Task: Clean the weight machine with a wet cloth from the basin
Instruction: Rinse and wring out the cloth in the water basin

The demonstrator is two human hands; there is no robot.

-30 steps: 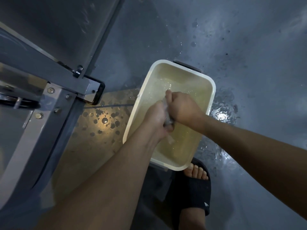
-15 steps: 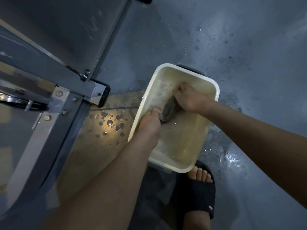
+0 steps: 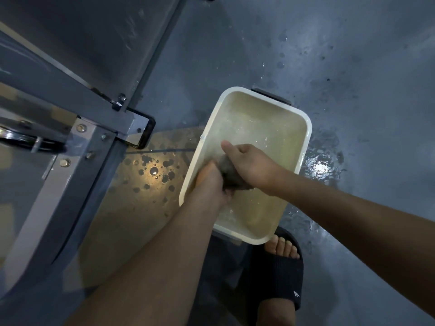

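Left hand [image 3: 211, 183] and right hand [image 3: 250, 165] squeezing our cloth [image 3: 229, 172] over the basin [image 3: 306, 128].
Sloppy wringing could splash the wet floor [image 3: 353, 67], slip risk.

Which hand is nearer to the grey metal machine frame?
Left. The left hand is at the white plastic basin wall facing the grey metal frame; the right hand is beyond, mid-basin.

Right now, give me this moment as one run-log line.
stage: wetting cloth | left hand: grips cloth | right hand: grips cloth | cloth: bunched, in basin | weight machine: untouched
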